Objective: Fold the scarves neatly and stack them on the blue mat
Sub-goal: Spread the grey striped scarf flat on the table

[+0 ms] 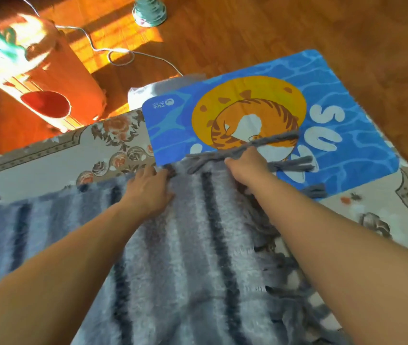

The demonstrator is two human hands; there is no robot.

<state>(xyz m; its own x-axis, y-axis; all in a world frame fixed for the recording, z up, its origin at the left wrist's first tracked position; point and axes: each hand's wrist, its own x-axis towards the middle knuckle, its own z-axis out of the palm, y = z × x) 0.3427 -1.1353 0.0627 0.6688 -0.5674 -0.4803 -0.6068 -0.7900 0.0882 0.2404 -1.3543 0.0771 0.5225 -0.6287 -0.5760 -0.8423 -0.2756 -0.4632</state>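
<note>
A fluffy grey scarf (193,245) with dark stripes and long tassels lies spread across the floral rug, its far end reaching onto the blue mat (362,100). The mat shows an orange tiger in a yellow ring and white letters. My left hand (148,188) grips the scarf's far edge near its left corner, fingers curled into the fabric. My right hand (245,165) holds the same edge further right, where the grey tassels (267,143) fan out over the mat. More tassels trail along the scarf's right side near my right forearm.
A beige floral rug (73,155) lies under the scarf and mat. An orange carrot-shaped cushion (56,78) sits at the back left on the wooden floor (347,33). A white cable (128,54) and a green fan base (149,11) are behind it.
</note>
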